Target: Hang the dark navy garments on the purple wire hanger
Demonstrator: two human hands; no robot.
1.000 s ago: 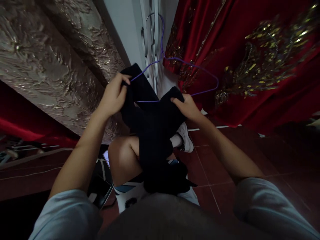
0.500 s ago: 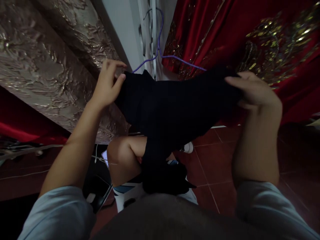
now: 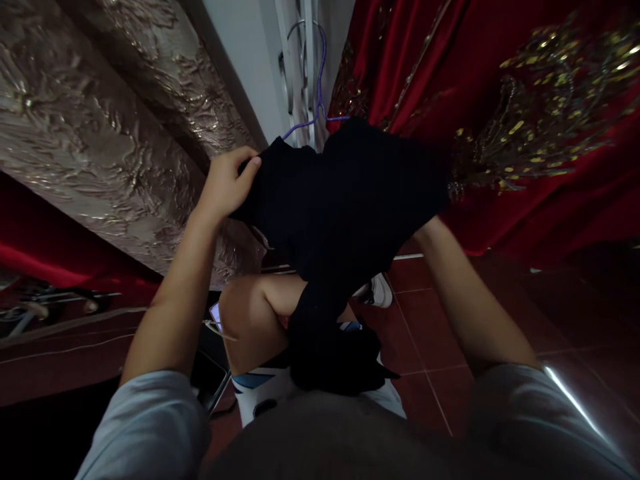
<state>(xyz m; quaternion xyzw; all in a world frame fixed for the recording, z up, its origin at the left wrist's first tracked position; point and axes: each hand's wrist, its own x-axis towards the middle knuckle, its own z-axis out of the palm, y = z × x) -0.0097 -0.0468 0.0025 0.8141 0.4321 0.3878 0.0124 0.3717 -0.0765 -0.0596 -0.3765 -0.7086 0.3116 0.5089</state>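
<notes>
A dark garment [image 3: 345,207] is spread over a purple wire hanger [image 3: 320,87], whose hook hangs on a metal handle against the white wall. My left hand [image 3: 230,183] pinches the garment's left shoulder edge, fingers closed on the cloth. My right forearm [image 3: 460,293] reaches up under the garment's right side; that hand is hidden behind the fabric. The garment's lower part trails down onto my lap.
A red gown with gold embroidery [image 3: 525,113] hangs close on the right. A beige embossed fabric [image 3: 100,133] fills the left. My bare knee [image 3: 250,320] and a white shoe [image 3: 380,293] are over the red tiled floor [image 3: 430,320]. A phone [image 3: 213,380] lies by my leg.
My right hand has gone from gripping the cloth's right edge in the open to under the garment. The cloth now covers the hanger's right arm. My left hand closed on the left shoulder.
</notes>
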